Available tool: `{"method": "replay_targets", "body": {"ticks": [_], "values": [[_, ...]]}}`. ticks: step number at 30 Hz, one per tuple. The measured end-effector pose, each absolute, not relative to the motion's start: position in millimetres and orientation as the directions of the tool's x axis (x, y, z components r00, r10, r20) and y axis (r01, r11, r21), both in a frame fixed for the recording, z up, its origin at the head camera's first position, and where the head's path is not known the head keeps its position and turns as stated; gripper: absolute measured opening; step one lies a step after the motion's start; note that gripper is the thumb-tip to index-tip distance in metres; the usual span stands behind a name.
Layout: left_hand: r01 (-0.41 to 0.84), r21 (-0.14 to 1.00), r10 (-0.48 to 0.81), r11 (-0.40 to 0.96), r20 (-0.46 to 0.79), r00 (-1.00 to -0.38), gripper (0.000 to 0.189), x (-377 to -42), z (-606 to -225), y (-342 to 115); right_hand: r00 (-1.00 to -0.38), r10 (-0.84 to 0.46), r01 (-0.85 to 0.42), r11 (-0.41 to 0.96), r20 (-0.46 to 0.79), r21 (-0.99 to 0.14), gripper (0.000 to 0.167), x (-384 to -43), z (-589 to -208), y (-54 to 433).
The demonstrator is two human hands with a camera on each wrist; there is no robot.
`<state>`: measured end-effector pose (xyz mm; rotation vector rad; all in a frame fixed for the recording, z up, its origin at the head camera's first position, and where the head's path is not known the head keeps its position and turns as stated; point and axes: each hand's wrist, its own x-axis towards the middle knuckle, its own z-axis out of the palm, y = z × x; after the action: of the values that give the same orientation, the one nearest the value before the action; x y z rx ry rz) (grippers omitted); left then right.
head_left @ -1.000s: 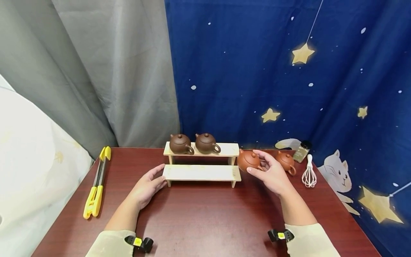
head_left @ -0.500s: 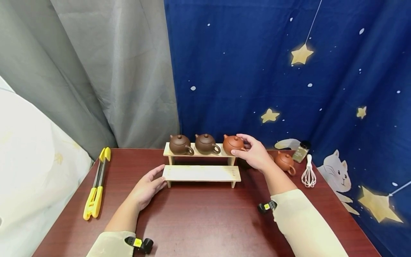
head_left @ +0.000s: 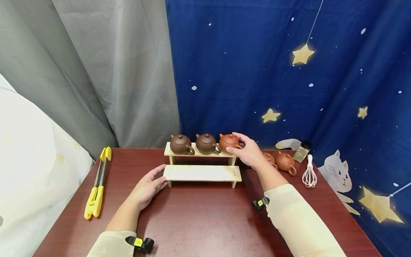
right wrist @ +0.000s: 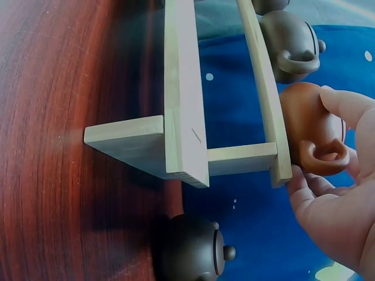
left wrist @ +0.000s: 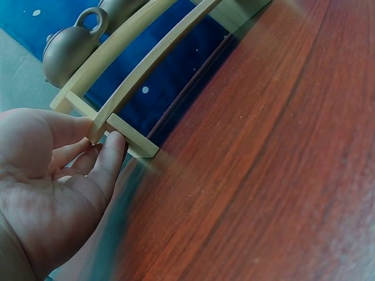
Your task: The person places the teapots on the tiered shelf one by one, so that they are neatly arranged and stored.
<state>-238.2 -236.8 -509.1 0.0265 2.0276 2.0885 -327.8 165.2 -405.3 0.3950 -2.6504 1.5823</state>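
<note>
A two-tier wooden stand [head_left: 202, 173] is on the table, with two dark brown teapots, the left one [head_left: 180, 145] and the middle one [head_left: 206, 144], on its upper tier. At the right end of that tier sits a reddish-brown teapot [head_left: 228, 143]. My right hand [head_left: 248, 152] holds this teapot around its handle side; in the right wrist view its base [right wrist: 293, 126] meets the upper board. With my left hand [head_left: 149, 187] I pinch the left end of the lower tier, thumb and fingers at its corner in the left wrist view.
Two more reddish-brown teapots [head_left: 285, 162] stand at the right, one partly behind my arm. A dark teapot [right wrist: 190, 249] is beside the stand's right end. A jar [head_left: 302, 151] and white whisk [head_left: 309, 173] lie far right; yellow-handled tongs [head_left: 97, 184] lie left.
My right hand has carried the reddish-brown teapot from the stand's right side up onto the upper tier, then slightly left toward the middle teapot. The left hand stays put.
</note>
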Motion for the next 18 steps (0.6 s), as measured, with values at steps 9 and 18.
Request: {"method": "replay_targets", "body": {"ticks": [9,18], "values": [[-0.153,0.988,0.179,-0.015,-0.148,-0.973,0.063,-238.4,-508.7,-236.3,-0.969,-0.171,-0.242,0.483,0.180,-0.841,0.076,-319.1,-402.2,173.0],[-0.151,0.989,0.190,-0.009,-0.146,-0.971,0.064,-238.4,-508.8,-237.9,-0.967,-0.044,-0.243,0.463,0.251,-0.852,0.058,-288.7,-408.1,210.7]]}}
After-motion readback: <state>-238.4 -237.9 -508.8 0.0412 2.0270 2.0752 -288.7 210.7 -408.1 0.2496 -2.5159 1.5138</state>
